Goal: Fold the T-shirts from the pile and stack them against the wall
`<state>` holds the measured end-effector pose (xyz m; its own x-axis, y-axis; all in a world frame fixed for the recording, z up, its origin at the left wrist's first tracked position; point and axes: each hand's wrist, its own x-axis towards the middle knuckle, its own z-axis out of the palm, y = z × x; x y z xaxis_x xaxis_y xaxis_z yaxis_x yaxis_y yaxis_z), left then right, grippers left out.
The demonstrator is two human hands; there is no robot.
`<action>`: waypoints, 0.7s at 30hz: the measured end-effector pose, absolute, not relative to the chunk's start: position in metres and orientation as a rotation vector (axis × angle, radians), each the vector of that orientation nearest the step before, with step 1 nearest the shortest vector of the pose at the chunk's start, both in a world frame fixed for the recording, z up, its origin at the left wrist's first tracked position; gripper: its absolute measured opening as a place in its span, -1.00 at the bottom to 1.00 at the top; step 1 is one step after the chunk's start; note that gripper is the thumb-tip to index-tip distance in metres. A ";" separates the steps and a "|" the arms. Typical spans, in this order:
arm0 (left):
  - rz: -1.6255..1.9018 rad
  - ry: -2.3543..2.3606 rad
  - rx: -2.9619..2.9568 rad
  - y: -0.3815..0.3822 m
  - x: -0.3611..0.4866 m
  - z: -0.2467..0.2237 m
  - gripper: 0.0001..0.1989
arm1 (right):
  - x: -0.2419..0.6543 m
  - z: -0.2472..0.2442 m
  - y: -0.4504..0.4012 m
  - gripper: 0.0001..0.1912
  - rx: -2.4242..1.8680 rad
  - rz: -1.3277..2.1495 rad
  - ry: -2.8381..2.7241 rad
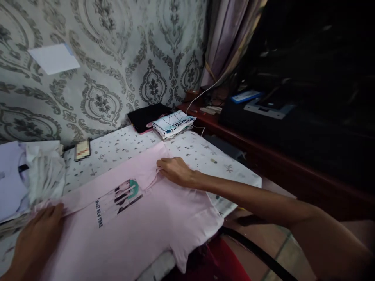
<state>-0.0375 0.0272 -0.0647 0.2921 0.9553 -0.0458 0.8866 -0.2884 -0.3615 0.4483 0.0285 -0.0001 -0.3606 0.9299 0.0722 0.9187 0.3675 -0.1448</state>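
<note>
While my left hand (38,238) lies on the near left end of the pink shirt (140,230), its fingers bent over the edge, I cannot tell whether they grip the cloth or only press it. The shirt is spread on the table (231,175), its print facing up and its near right corner hanging past the table's edge. Below that corner I see something red (228,257), and a dark curved bar (258,249) to the right of it. At the shirt's far right part, my right hand (177,171) has its fingers closed on a pinch of the pink cloth, drawing a fold beside the print. To the left of the shirt lie a lilac garment (11,179) and, next to it, a crumpled white garment (43,168). Beyond the shirt's far edge stands a small blurred item (82,150), near the wall. Farther off, past the shirt's far right tip, a white-and-blue folded stack (174,124) sits against a black folded garment (149,116). A white cable (205,91) runs up behind that stack, towards a curtain (225,31). Behind it all, facing the shirt, rises the patterned wall (102,97), with a white sheet (54,58) on it.
</note>
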 end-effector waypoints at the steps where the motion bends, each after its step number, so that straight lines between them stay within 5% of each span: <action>1: 0.348 -1.662 -2.212 0.024 -0.031 -0.062 -0.50 | 0.450 -0.006 0.025 -0.81 -1.690 0.148 -2.456; 12: 0.322 -1.811 -2.065 0.019 -0.021 -0.050 -0.49 | 0.485 -0.009 0.038 -0.79 -1.467 0.674 -2.026; 21: 0.310 -1.858 -2.028 0.010 0.011 -0.030 -0.44 | 0.483 -0.024 0.130 -0.72 -1.936 0.479 -1.823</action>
